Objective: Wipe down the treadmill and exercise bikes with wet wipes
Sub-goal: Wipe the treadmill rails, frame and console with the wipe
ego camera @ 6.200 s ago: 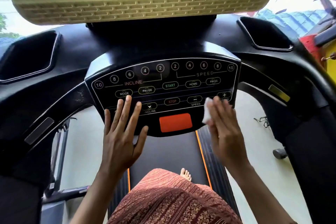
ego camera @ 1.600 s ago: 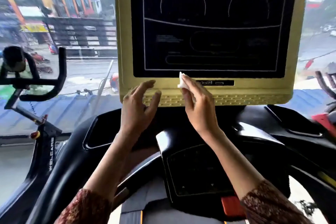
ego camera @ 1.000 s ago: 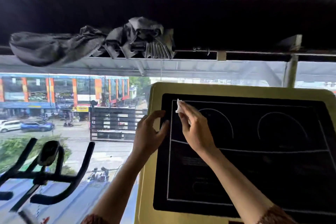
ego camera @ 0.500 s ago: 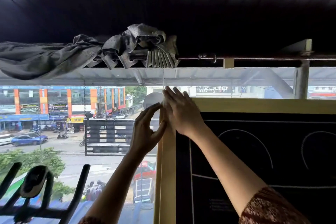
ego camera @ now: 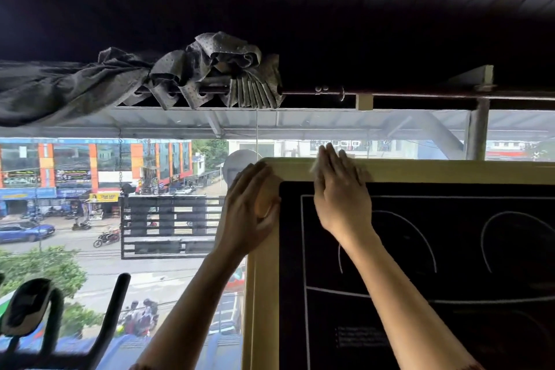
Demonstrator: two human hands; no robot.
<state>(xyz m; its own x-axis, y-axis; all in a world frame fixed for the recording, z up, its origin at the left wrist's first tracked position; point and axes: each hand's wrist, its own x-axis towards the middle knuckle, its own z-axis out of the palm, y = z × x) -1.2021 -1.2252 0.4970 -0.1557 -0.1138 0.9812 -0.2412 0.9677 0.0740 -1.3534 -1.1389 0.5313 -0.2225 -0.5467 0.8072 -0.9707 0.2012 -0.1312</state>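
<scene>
step in hand: wiping the top edge of the treadmill's yellow frame (ego camera: 450,170), near its upper left corner, at the middle of the picture.
how to do it well: judging from the pose, the stroke should run along the top strip toward the right of the picture in one long pass, with the flat of the fingers bearing evenly, then fold over the rim so the top face is cleaned too. the dark screen (ego camera: 450,264) below wants lighter pressure, to avoid streaks.
bracing: the panel is best held firm at the corner so it does not rock under the push.
right hand (ego camera: 339,189): fingers straight and close together, laid flat over the top strip, tips reaching past its upper edge.
wet wipe (ego camera: 314,167): only a pale sliver shows at the left side of the right fingers; the rest lies pressed beneath them against the frame.
left hand (ego camera: 249,210): clasps the frame's corner, thumb on the front, fingers passing behind the edge where they are hidden.
still to do: the exercise bike (ego camera: 111,312), lower left, looks untouched.
</scene>
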